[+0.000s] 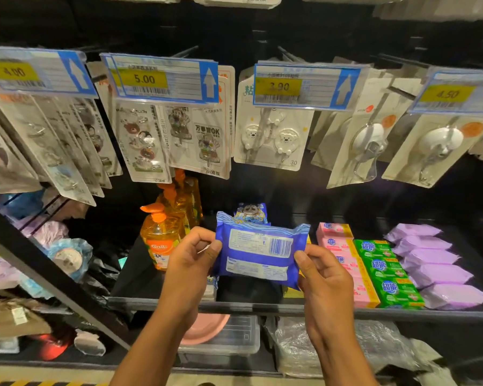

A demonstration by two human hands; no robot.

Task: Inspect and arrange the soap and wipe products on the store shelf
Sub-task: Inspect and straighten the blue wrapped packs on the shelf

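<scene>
A blue wipe pack (258, 253) is held up in front of the shelf with its printed back and barcode facing me. My left hand (190, 260) pinches its left edge and my right hand (322, 277) pinches its right edge. Behind it another blue wipe pack (250, 213) stands on the black shelf (140, 280). To the right lie rows of pink soap bars (338, 246), green soap bars (385, 270) and purple wipe packs (432, 263).
Orange pump bottles (162, 238) stand left of my hands. Carded adhesive hooks (273, 140) hang above under price tags (162, 79). A slanted black shelf post (53, 277) runs at the left. Clear bins (229, 338) sit on the lower level.
</scene>
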